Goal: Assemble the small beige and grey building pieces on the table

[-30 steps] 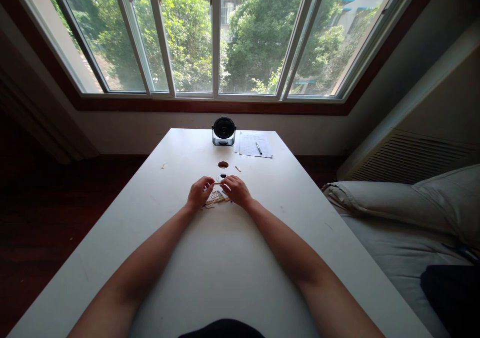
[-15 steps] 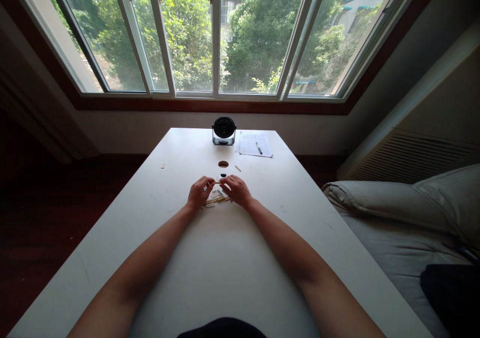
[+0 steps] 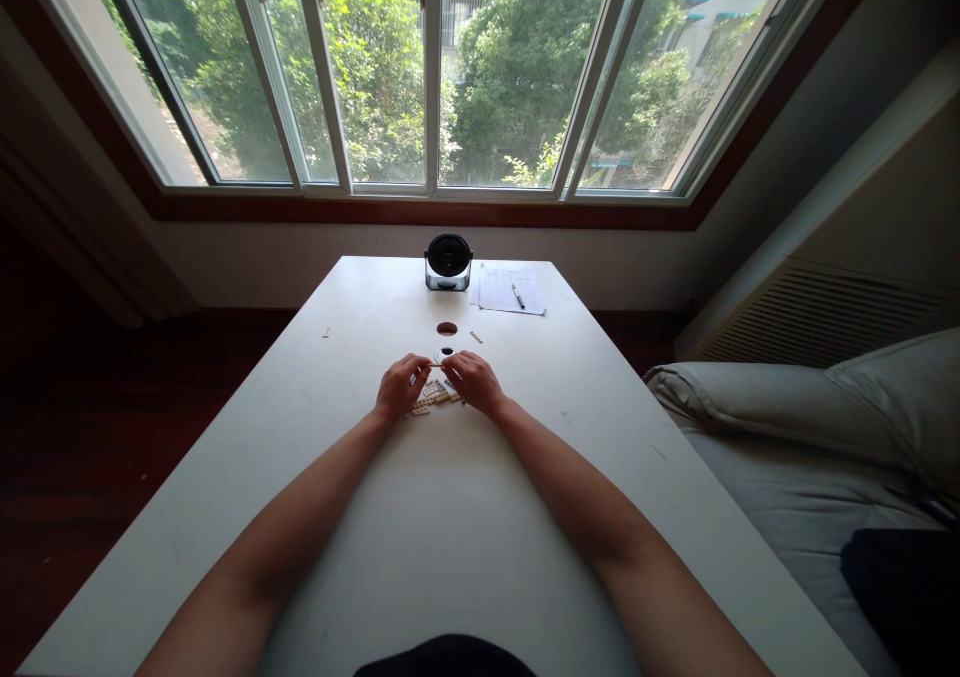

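My left hand and my right hand rest close together near the middle of a white table. A thin wooden strip runs between their fingertips. Just beneath the hands lies a loose heap of small printed wooden pieces. A small ring with a dark centre sits just beyond the fingertips, and a round brown disc lies farther on. One small wooden piece lies to the right of the disc, and another lies alone to the left.
A small black round fan stands at the far table edge, beside a sheet of paper with a pen on it. A bed with a pillow lies right of the table, below a window.
Both hands stay nearly in place around the strip. The view has shifted only slightly.
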The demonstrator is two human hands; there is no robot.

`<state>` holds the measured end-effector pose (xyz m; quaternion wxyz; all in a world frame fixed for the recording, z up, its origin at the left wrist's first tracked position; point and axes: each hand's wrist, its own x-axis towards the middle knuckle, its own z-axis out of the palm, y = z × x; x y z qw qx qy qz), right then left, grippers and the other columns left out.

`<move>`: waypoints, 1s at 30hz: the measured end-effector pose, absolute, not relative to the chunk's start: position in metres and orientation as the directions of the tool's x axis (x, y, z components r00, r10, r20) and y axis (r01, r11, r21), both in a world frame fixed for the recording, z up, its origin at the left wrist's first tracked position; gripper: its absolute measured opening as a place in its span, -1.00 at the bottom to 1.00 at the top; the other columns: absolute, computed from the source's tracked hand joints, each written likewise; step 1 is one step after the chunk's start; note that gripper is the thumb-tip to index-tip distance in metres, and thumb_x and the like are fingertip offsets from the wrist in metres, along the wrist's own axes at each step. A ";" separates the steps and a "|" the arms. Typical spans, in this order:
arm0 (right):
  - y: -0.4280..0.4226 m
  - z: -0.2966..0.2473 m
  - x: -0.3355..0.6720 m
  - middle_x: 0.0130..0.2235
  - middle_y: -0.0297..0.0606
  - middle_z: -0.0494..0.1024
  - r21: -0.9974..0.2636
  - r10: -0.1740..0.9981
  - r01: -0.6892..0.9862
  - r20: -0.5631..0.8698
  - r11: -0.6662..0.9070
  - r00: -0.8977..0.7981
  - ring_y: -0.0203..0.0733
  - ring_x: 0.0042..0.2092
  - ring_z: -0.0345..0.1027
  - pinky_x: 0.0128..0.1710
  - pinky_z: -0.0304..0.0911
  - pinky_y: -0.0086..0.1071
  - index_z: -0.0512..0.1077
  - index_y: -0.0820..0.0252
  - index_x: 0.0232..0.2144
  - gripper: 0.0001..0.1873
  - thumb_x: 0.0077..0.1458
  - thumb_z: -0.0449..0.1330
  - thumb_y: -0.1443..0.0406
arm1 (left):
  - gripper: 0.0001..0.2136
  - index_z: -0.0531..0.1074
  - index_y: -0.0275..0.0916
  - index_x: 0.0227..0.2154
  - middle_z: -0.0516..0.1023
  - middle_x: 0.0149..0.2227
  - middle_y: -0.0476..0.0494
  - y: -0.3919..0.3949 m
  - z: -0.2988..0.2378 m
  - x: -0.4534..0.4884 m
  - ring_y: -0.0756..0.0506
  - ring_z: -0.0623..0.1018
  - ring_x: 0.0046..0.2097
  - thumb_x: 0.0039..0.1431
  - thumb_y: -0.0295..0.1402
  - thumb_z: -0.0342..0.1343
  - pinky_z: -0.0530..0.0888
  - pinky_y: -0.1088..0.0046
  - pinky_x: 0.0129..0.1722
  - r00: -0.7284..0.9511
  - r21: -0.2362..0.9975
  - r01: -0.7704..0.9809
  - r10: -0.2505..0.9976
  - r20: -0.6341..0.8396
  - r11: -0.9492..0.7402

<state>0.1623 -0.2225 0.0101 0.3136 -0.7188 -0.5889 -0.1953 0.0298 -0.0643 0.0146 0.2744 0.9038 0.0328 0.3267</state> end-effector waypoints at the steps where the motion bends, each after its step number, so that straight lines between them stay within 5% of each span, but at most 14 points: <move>1: -0.222 0.010 0.162 -0.34 -0.21 0.49 -0.223 0.725 0.968 0.648 -0.114 0.235 -0.15 -0.27 0.30 -0.22 0.15 -0.32 0.42 0.15 -0.28 -0.83 0.36 0.06 0.28 | -0.87 0.46 -0.16 -0.17 0.53 -0.27 -0.08 -0.064 0.014 0.030 -0.05 0.53 -0.27 0.32 -0.36 0.03 0.44 0.43 -0.24 0.782 0.515 -0.121 0.238 0.576 -0.849; 18: -0.222 0.005 0.166 -0.37 -0.24 0.46 -0.231 0.758 0.964 0.602 -0.135 0.250 -0.19 -0.30 0.28 -0.24 0.12 -0.36 0.38 0.15 -0.36 -0.75 0.38 0.03 0.25 | -0.86 0.49 -0.15 -0.23 0.54 -0.29 -0.07 -0.067 0.021 0.026 -0.04 0.51 -0.30 0.35 -0.33 0.02 0.40 0.42 -0.23 0.766 0.462 -0.086 0.238 0.598 -0.883; 30: -0.224 0.008 0.165 -0.30 -0.22 0.54 -0.239 0.735 0.966 0.638 -0.096 0.231 -0.16 -0.24 0.35 -0.21 0.18 -0.34 0.45 0.11 -0.20 -0.90 0.32 0.13 0.28 | -0.83 0.49 -0.16 -0.31 0.52 -0.34 -0.08 -0.068 0.018 0.028 -0.08 0.50 -0.28 0.34 -0.31 0.01 0.38 0.37 -0.22 0.781 0.447 -0.064 0.234 0.579 -0.892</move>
